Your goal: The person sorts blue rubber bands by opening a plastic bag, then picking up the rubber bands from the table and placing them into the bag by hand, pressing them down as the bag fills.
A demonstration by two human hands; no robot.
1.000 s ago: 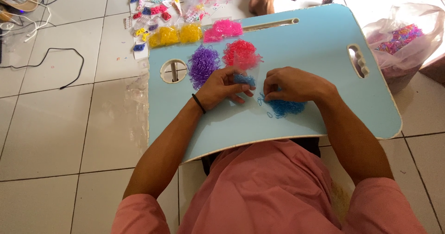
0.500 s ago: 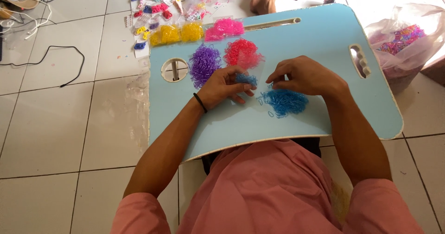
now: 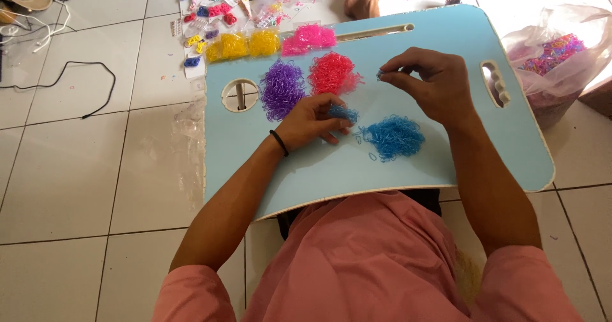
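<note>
A light blue lap table (image 3: pixel 484 150) lies across my knees. On it sit three piles of tiny elastic bands: a blue pile (image 3: pixel 394 137), a purple pile (image 3: pixel 282 87) and a red pile (image 3: pixel 331 73). My left hand (image 3: pixel 312 121) rests on the table holding a small clear bag (image 3: pixel 341 110) with blue bands inside. My right hand (image 3: pixel 428 83) is raised above the table, past the blue pile, pinching a few blue bands at its fingertips.
Yellow packets (image 3: pixel 242 45) and a pink packet (image 3: pixel 309 38) of bands lie at the table's far edge. Small coloured clips are spread on the floor (image 3: pixel 207 6). A plastic bag of mixed bands (image 3: pixel 551 54) stands to the right. A black cable (image 3: pixel 76 80) and someone's foot (image 3: pixel 363 0) are beyond.
My right hand left the blue pile and rose up and away toward the far side, with a few blue bands pinched. My left hand stayed put with the small bag.
</note>
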